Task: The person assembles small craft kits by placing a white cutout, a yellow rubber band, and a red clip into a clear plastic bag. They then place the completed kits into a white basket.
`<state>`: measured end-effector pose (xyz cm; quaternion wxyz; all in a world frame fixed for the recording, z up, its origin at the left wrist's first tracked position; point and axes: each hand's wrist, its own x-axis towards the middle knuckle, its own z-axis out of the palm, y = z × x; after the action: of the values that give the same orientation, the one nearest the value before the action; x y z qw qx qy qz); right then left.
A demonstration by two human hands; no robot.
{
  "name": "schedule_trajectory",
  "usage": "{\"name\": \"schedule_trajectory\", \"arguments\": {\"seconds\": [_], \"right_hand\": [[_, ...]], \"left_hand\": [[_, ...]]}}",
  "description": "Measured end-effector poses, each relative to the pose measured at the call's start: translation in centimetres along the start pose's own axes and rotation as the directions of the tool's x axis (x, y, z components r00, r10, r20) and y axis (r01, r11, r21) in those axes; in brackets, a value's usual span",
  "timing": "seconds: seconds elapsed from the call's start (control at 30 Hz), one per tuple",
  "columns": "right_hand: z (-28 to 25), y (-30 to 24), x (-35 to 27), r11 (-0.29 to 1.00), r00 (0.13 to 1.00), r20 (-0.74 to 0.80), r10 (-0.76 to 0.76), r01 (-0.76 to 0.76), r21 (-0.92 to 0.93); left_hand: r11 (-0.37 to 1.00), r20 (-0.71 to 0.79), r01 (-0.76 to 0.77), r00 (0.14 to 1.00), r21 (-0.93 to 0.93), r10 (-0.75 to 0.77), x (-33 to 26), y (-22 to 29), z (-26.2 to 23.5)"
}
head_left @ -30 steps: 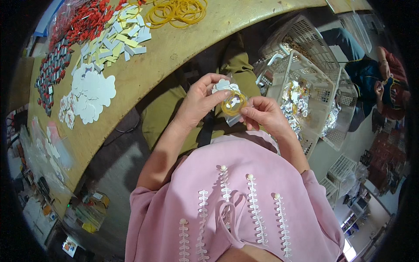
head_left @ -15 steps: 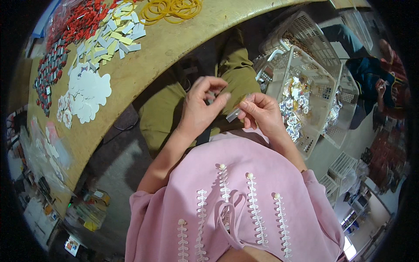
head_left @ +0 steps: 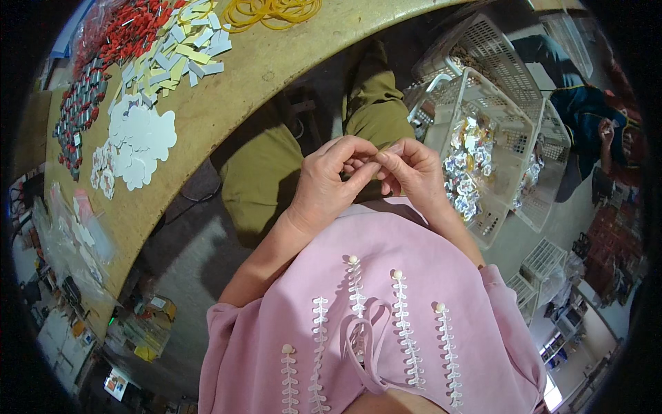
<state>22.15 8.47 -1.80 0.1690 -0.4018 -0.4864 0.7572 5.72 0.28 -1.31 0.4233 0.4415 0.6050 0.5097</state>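
Over my lap, both hands meet with their fingertips together. My left hand (head_left: 332, 181) is closed in a pinch, and what it grips is hidden behind thumb and fingers. My right hand (head_left: 416, 178) pinches from the other side, closed on a small clear plastic piece that showed plainly a moment ago and is now almost wholly covered by the fingers. Right of my hands stands a pale plastic basket (head_left: 498, 181) holding many small colourful cut-out pieces (head_left: 467, 165) in clear wrapping.
The curved worktable (head_left: 258, 79) on the left bears red parts (head_left: 134, 31), grey-and-red parts (head_left: 84, 103), white and yellow slips (head_left: 183, 58), white flower-shaped cards (head_left: 143, 141) and yellow rubber bands (head_left: 272, 12). More baskets (head_left: 486, 45) stand at the right, near another person (head_left: 586, 121).
My left hand has moved right and met the right hand, so their fingertips now touch. The clear plastic piece has become mostly hidden between them.
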Motion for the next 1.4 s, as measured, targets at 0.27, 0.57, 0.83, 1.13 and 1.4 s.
{"name": "schedule_trajectory", "arguments": {"seconds": [0.27,0.57,0.83,1.13,1.4], "right_hand": [[0.6,-0.6,0.1,0.997,0.999,0.023,0.031,-0.033,0.068],[1.4,0.1,0.1,0.999,0.995,-0.091,-0.032,0.033,0.009],[1.6,-0.6,0.3,0.997,0.996,-0.049,0.070,-0.072,-0.040],[0.5,0.6,0.9,0.996,0.992,-0.098,-0.074,0.068,-0.058],[0.1,1.1,1.6,0.798,0.940,0.321,0.119,-0.283,0.532]], "left_hand": [[0.991,0.016,0.082,0.997,-0.103,-0.080,-0.3,-1.0,-0.6],[0.995,0.056,0.097,0.994,0.005,-0.097,-0.3,0.0,-0.5],[0.990,-0.051,0.102,0.994,0.099,-0.098,-0.6,-0.3,-0.1],[0.996,-0.119,0.059,0.991,-0.063,-0.067,-0.1,-0.2,-0.4],[0.895,0.016,0.153,0.987,-0.420,-0.161,-0.1,1.1,-1.8]]}}
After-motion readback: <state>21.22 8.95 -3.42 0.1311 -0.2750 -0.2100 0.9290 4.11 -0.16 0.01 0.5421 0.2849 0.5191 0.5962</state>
